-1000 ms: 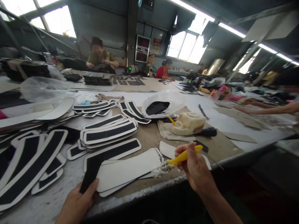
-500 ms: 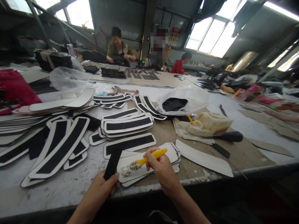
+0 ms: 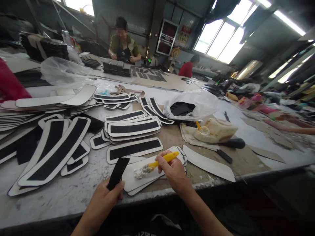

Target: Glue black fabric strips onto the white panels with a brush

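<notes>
A black strip (image 3: 118,171) stands up out of my left hand (image 3: 106,195), whose thumb and fingers are closed on its lower end beside the white piece. My right hand (image 3: 173,170) grips the yellow handle of a paintbrush (image 3: 162,159). White paste coats the bristles, which lie on the top white piece (image 3: 130,177) of a small stack at the table's front edge. Just behind that stack is a white piece with a black strip on it (image 3: 135,149). Several more such pieces (image 3: 134,127) are piled farther back.
A cut-open plastic jug (image 3: 219,129) with a yellow-handled tool lies right of centre. Near it are a plastic bag (image 3: 209,103) holding black material and a long white piece (image 3: 209,164). Overlapping banded pieces (image 3: 61,154) cover the left. Across the table a person (image 3: 123,44) works.
The brush has slid a little to the right across the top white piece, my right hand moving with it. My left hand still holds the black strip. The whole view has shifted slightly.
</notes>
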The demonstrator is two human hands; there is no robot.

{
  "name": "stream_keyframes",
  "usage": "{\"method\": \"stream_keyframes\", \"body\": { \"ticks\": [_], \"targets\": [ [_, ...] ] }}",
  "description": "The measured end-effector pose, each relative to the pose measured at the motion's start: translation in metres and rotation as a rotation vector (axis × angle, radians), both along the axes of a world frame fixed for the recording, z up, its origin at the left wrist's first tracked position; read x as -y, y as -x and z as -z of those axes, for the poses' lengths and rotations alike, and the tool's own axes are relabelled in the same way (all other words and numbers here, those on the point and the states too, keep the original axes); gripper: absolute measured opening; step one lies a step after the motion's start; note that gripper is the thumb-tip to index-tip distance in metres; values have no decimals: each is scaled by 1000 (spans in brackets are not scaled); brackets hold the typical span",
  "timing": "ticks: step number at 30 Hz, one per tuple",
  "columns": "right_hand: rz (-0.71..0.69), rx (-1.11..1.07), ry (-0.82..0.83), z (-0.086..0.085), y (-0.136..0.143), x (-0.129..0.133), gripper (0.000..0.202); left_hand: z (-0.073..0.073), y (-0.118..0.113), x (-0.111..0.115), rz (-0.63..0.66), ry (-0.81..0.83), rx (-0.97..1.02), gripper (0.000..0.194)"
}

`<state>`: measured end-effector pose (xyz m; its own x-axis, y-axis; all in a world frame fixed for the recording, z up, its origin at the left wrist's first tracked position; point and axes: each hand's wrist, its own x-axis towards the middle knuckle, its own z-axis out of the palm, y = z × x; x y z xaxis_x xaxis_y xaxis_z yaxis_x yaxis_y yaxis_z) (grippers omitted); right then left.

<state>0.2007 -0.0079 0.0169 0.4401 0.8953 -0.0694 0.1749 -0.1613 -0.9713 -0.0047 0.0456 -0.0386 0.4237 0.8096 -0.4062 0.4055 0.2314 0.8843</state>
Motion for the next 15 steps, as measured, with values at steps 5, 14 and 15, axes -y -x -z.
{"method": "stream_keyframes", "body": {
  "ticks": [5, 14, 15],
  "targets": [
    [129, 261, -4, -5, -39, 11, 25, -4, -2, 4, -66, -34, -26, 40],
    [180, 671, -7, -10, -75, 28, 20, 0, -4, 7, -95, 37, -54, 45],
    [181, 702, -14, -12, -77, 30, 19, 0, -4, 7, -93, 31, -65, 45]
  ]
}}
